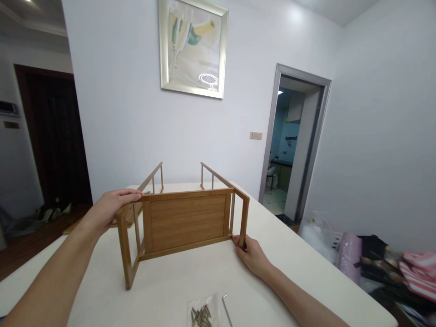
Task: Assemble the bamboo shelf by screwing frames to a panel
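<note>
A bamboo shelf frame (186, 220) stands on its side on the white table (299, 259), its flat panel facing me and two ladder-like side frames reaching away toward the wall. My left hand (114, 203) lies over the frame's top left corner, fingers curled on the upper rail. My right hand (250, 253) rests on the table at the lower right corner, fingers closed round the foot of the right upright.
A clear bag of screws (201, 314) and a hex key (226, 307) lie near the table's front edge. A bamboo board (126, 219) lies flat behind the frame at left. Bags and a plastic bin (361, 256) crowd the right side beyond the table.
</note>
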{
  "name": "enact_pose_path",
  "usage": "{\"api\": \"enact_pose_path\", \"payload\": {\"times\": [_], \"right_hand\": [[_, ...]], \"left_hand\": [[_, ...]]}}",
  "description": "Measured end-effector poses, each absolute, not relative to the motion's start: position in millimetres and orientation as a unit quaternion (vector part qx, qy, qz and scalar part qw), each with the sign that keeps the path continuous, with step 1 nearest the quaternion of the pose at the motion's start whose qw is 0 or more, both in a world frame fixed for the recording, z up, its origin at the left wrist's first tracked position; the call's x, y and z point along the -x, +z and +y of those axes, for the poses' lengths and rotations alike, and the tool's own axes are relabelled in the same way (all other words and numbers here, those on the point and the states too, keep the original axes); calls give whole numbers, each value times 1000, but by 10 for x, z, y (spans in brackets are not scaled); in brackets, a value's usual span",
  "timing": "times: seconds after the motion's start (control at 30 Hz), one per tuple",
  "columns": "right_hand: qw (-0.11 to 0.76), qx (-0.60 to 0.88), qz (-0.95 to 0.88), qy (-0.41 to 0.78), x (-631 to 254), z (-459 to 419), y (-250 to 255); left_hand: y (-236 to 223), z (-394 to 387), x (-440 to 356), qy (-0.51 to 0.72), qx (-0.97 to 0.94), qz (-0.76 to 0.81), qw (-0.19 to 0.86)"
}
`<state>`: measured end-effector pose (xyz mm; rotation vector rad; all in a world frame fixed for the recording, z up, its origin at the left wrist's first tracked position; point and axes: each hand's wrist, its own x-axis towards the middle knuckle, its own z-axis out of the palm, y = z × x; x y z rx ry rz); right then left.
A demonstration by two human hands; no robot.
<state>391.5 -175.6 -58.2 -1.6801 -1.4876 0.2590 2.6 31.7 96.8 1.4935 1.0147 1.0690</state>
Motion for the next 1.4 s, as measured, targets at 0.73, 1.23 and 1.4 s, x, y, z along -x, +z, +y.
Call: {"api": "enact_pose_path", "payload": {"times": [0.73, 1.23, 1.4], "right_hand": [[418, 677, -600, 90, -3897, -1722, -600], [417, 680, -597, 85, -3864, -1746, -555], [417, 679, -597, 87, -3871, -1742, -553]], "left_hand": [[985, 260, -50, 447, -598, 421, 515], [1001, 253, -64, 447, -609, 419, 504], [1032, 188, -76, 444, -608, 422, 505]]}}
